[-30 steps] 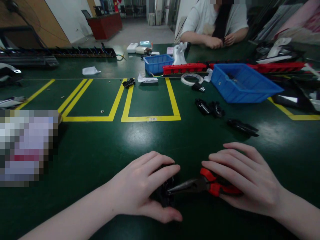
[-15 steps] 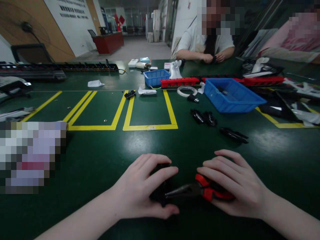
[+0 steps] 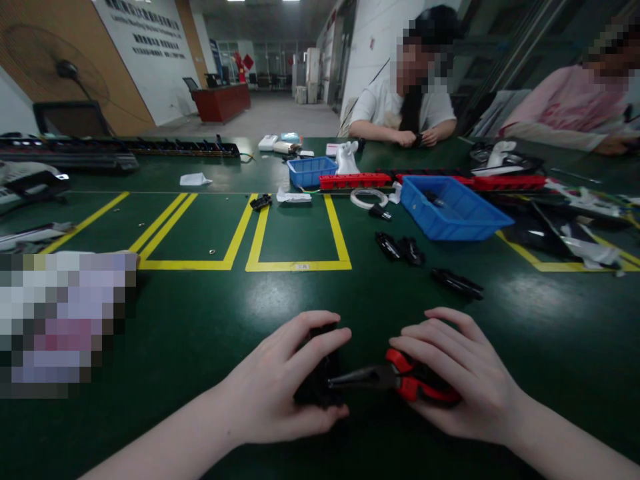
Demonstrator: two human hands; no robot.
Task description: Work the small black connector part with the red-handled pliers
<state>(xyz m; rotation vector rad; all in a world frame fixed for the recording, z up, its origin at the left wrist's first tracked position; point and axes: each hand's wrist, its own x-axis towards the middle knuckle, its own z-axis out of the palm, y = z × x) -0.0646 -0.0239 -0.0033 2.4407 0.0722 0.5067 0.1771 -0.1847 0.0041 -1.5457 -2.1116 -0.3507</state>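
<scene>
Green workbench (image 3: pixel 200 320) w/ yellow tape boxes; workshop bkgd, two other persons seated at far side, their hands kept at own work. Left hand (image 3: pixel 280 387) is laid over a small black part (image 3: pixel 320 390), fingers (image 3: pixel 320 350) curled and closed round it, thumb pressed along its near side; part is pinned to the bench surface. Right hand (image 3: pixel 460 387) is closed over the red handles of needle-nose pliers (image 3: pixel 385 380); fingers wrapped together on grips. Pliers' long axis runs approx. left–right, tip pointed toward left-hand fingers and touching or just entering the black part at its right side. Whether plier tips are parted or shut: cannot be told, too dark. Part lies directly beneath left fingers, just beyond pliers' tip; left hand is nearer to it. Beyond right fingers: loose black pcs (image 3: pixel 400 248), a long black pc (image 3: pixel 457 283), blue bin (image 3: pixel 450 230).
</scene>
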